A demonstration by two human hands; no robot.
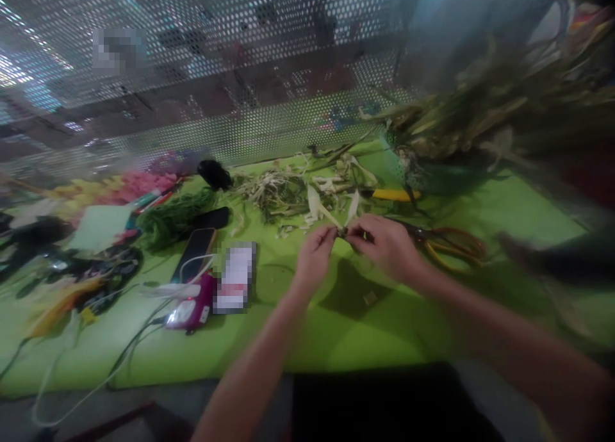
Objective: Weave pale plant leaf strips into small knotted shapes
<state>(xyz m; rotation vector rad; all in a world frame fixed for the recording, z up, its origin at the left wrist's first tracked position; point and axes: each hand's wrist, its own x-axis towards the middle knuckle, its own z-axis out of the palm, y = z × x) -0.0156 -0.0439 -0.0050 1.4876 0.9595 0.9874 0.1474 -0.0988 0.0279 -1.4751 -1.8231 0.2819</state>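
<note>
My left hand [314, 253] and my right hand [384, 243] meet over the green tabletop, fingers pinched together. Between them they hold a pale dried plant strip [317, 204], which looks like a husk or leaf and spreads upward in two pieces. Where the fingertips meet it, the strip is partly hidden. Scissors [459, 248] with orange-yellow handles lie just right of my right hand. Behind the hands is a heap of dry plant scraps [273, 189], and a yellow-handled tool [394, 195] rests beside it.
A green basket [391, 154] of long dry leaves [480, 115] stands at the right. To the left lie phones [198, 250], a magenta device [192, 311] with cables, green stringy material [168, 218] and pink and yellow bunches [144, 189]. A perforated screen [240, 77] borders the back.
</note>
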